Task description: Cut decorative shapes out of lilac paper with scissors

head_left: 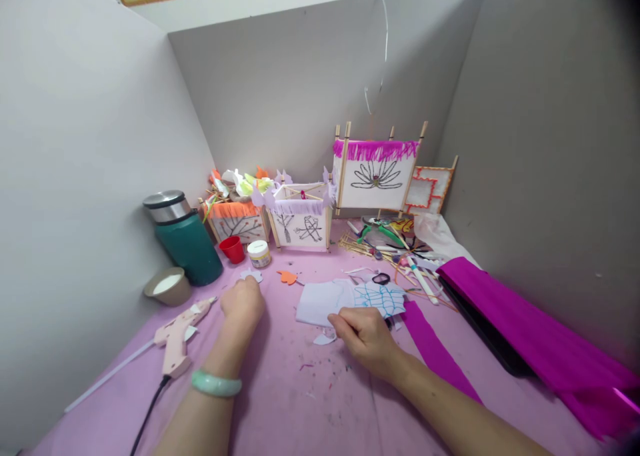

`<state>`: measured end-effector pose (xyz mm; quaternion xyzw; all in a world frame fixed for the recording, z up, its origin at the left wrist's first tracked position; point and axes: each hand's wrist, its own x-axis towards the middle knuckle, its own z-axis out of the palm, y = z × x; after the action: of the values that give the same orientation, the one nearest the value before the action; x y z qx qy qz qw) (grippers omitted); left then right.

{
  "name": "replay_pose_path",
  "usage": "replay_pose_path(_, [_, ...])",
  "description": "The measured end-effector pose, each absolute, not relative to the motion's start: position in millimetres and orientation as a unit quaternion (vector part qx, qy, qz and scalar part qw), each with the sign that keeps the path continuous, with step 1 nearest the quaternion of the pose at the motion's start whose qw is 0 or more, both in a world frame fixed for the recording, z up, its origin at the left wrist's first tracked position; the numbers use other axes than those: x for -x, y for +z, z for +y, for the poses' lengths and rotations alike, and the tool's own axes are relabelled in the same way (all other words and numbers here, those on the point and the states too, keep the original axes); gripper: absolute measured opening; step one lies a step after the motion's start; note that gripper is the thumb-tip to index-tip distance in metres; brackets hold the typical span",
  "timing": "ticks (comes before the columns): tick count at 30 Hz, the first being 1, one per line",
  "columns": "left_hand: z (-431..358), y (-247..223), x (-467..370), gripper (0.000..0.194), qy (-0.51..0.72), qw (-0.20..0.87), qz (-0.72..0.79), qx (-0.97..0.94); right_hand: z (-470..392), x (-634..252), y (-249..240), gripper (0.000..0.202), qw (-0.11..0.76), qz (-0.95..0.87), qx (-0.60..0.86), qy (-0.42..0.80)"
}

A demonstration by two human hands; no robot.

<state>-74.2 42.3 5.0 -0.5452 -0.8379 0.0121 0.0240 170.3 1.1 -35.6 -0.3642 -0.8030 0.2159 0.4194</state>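
Note:
My left hand [243,304], a pale green bangle on its wrist, is closed at the pale purple paper cutout [253,273], whose edge shows beyond the knuckles. Its fingertips are hidden. My right hand [367,339] has its fingers curled in and the thumb against them, just over the near edge of a pale paper sheet [320,301]. Whether anything is in that hand cannot be made out. Beside the sheet lies paper with blue drawn lines [380,298]. Between the hands is an orange paper cutout [287,277], and a small pale scrap [325,339] lies below the sheet.
At left are a pink glue gun [176,339], a beige cup [168,287], a green bottle [187,246], a red cup [232,249] and a white-lidded jar [259,253]. Paper lanterns [300,226] stand behind. Thin sticks [357,244], markers [423,280] and magenta paper [530,336] lie right.

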Motion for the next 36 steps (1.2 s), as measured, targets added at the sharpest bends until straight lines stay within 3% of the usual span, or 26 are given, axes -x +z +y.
replay_pose_path(15, [28, 14, 86, 0.039, 0.062, -0.008, -0.825, 0.562, 0, -170, -37, 0.043, 0.432, -0.802, 0.354, 0.213])
replay_pose_path(24, [26, 11, 90, 0.034, 0.022, -0.019, -0.813, 0.582, 1, -169, -39, 0.044, 0.434, -0.806, 0.347, 0.205])
replay_pose_path(29, [16, 31, 69, 0.018, -0.081, -0.036, -0.784, 0.614, -1, -169, -35, 0.039, 0.451, -0.794, 0.34, 0.224])
replay_pose_path(32, [7, 43, 41, 0.018, -0.265, -0.156, -0.722, 0.62, -3, -168, -31, 0.017, 0.462, -0.763, 0.345, 0.293])
replay_pose_path(34, [3, 45, 22, 0.019, -0.397, -0.298, -0.641, 0.585, -4, -168, -30, 0.037, 0.464, -0.729, 0.355, 0.356])
replay_pose_path(36, [1, 42, 6, 0.02, -0.452, -0.358, -0.593, 0.562, -4, -167, -31, 0.048, 0.462, -0.694, 0.356, 0.421])
